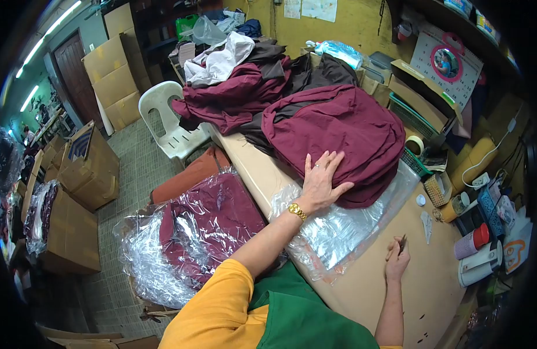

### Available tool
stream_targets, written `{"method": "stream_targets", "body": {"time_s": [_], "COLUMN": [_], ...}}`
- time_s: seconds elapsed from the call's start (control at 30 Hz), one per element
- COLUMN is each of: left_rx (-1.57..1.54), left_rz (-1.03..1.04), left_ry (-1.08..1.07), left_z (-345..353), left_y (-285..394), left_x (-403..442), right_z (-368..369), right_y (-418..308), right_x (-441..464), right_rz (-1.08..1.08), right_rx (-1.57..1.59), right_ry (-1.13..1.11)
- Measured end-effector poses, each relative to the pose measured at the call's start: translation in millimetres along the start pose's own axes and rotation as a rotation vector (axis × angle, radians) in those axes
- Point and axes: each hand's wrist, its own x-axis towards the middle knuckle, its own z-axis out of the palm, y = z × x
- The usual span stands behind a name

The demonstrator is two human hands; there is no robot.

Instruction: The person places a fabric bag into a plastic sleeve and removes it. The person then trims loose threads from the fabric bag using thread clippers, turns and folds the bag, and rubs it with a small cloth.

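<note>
Wall calendar (420,65): numerals, mostly illegible.
Maroon garment (344,134): bundled; long axis unclear.
Left hand (320,183): fingers apart, atop garment.
Right hand (397,263): fingers clamped on dark tool (402,243).

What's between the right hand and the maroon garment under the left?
Head view: clear plastic by the maroon garment, then bare tabletop by the right hand.

No word or brand can be read with certainty. On the calendar (422,56) at the right stand rows of dark printed numbers, but they are too small to tell one by one. The papers (319,9) on the yellow wall (361,29) carry faint marks, not legible. The plastic bag (525,239) shows an orange sign, which I cannot identify.
</note>
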Motion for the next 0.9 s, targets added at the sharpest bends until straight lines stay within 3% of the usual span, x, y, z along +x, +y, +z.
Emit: {"method": "stream_targets", "body": {"time_s": [0.07, 0.17, 0.23, 0.3, 0.37, 0.47, 0.53, 0.57, 0.6, 0.63, 0.67, 0.7, 0.73, 0.77, 0.83, 0.9], "left_rx": [0.057, 0.047, 0.014, -0.182, -0.389, -0.380, -0.263, -0.246, -0.223, -0.314, -0.282, -0.344, -0.427, -0.514, -0.596, -0.618], "left_rz": [-0.065, -0.033, 0.014, -0.088, -0.131, -0.242, 0.024, 0.136, 0.184, 0.079, 0.208, 0.187, 0.354, 0.521, 0.480, 0.457], "left_ry": [0.036, -0.110, -0.020, -0.035, 0.084, 0.067, 0.136, 0.123, 0.058, -0.133, -0.356, -0.558, -0.504, -0.444, -0.853, -1.009], "left_z": [-13.6, -29.9, -26.3, -21.7, -14.1, -49.1, -64.9, -66.9, -70.6, -64.4, -54.3, -45.1, -24.9, -10.8, -15.8, -31.0], "left_y": [16.1, 25.5, 25.5, 20.6, 11.7, 43.5, 76.2, 95.6, 121.7, 143.2, 160.7, 185.9, 204.6, 217.4, 232.5, 225.3], "left_x": [12.3, 35.6, 49.0, 61.7, 78.2, 97.7, 97.0, 86.1, 70.6, 51.0, 27.9, 3.1, -33.4, -65.0, -91.5, -84.7], "right_z": [0.7, 2.9, 4.8, 6.4, 2.1, -4.8, -13.7, -23.1, -38.4, -52.9, -65.0, -73.9, -78.0, -79.3, -82.5, -88.5], "right_y": [-7.5, 4.5, 4.3, -0.3, 3.0, 16.4, 18.9, 5.3, -22.6, -51.2, -80.7, -112.6, -134.8, -147.4, -162.8, -131.0], "right_x": [0.2, 3.1, 3.3, 2.3, 5.2, 9.1, 16.6, 20.2, 22.3, 20.3, 13.6, 5.9, -2.8, -11.3, -25.7, -37.7], "right_rz": [0.031, -0.093, -0.241, -0.237, -0.228, -0.065, 0.259, 0.262, 0.200, 0.138, 0.147, -0.084, -0.314, -0.308, -0.041, 0.087], "right_rx": [-0.068, -0.206, -0.300, -0.286, -0.276, -0.247, 0.214, 0.208, 0.355, 0.501, 0.494, 0.525, 0.548, 0.535, 0.267, -0.128], "right_ry": [-0.027, -0.092, -0.101, -0.097, -0.085, -0.130, 0.071, 0.083, 0.152, 0.225, 0.243, 0.219, 0.192, 0.208, 0.065, -0.178]}}
